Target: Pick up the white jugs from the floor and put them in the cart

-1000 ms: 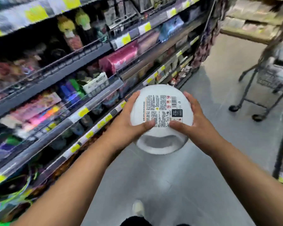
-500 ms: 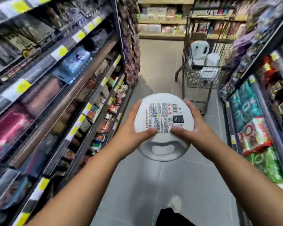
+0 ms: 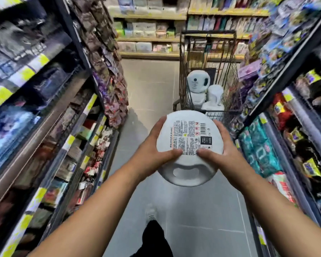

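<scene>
The round white plastic jug point(image 3: 188, 125) is off the floor, held in the air in the middle of the aisle. Its flat face with the printed label is turned up toward the person, and the moulded handle slot sits on the near, lower edge.

The left hand point(image 3: 154, 154) grips the jug's left side, fingers curled round the far rim and thumb pressed flat on the label. The right hand point(image 3: 223, 156) holds the right side the same way. The two thumb tips lie close together on the label but do not touch. Both bare forearms reach forward from the bottom corners.

Beyond the jug, further down the aisle and closer to the right-hand side, stands a dark wire shopping cart point(image 3: 208, 32). Two more white jugs point(image 3: 197, 84) stand inside it, the left one taller and the right one lower and just beside it. A pale shape lies under them, too blurred to make out.

The grey tiled floor point(image 3: 150, 80) runs between the two sides. The left shelves point(image 3: 44, 108) carry yellow price tags and blurred packets. The right shelves point(image 3: 285, 89) hold teal and red packs. Wooden shelves point(image 3: 152, 41) cross the far end. Below the arms, a pale shoe point(image 3: 150, 213) and a black trouser leg point(image 3: 154, 238) show over the floor.
</scene>
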Demonstrator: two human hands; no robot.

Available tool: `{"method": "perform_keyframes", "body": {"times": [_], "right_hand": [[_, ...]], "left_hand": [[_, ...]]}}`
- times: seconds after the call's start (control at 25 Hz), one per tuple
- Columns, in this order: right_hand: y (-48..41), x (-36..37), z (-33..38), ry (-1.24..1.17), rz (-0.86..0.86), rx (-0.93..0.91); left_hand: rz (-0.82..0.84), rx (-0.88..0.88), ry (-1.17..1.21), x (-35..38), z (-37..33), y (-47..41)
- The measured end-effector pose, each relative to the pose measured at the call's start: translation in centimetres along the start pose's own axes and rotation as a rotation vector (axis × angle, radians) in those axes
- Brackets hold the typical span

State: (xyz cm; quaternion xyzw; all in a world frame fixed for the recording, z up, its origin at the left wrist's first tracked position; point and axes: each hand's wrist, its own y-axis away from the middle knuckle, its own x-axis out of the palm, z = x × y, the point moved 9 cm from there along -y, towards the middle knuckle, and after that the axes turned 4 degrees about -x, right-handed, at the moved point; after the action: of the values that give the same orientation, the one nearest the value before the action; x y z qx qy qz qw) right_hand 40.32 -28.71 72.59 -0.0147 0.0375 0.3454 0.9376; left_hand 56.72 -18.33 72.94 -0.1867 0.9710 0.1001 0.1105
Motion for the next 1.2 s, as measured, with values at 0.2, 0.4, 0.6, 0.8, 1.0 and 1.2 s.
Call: {"method": "perform_keyframes", "body": {"times": [0.2, 0.4, 0.6, 0.8, 1.0, 1.2], "right_hand": [[-13.8, -3.7, -1.2, -0.031, -0.142, 0.016], [-24.0, -9.2, -3.2, -0.118, -0.298, 0.061], [-35.5, -16.9, -7.6, -0.156, -0.331, 0.110], [-45.3, -23.6, -12.8, -0.142, -0.298, 0.234], [-51.9, -27.0, -19.2, -0.193, -0.300, 0.379], [-54.6, -27.5, -27.4, -0.285, -0.396, 0.547]], "left_hand": [[0.118, 0.010, -0.043, -1.3, -1.5, -16.5], [0.233, 0.019, -0.099, 0.3, -4.1, -30.4], [0.264, -0.003, -0.102, 4.8, -4.2, -44.8], [0.306, -0.116, -0.131, 9.1, -2.9, -56.9], [0.365, -0.287, -0.135, 12.0, 0.7, -65.9], [0.525, -0.459, -0.188, 15.0, 7.3, -72.8]]}}
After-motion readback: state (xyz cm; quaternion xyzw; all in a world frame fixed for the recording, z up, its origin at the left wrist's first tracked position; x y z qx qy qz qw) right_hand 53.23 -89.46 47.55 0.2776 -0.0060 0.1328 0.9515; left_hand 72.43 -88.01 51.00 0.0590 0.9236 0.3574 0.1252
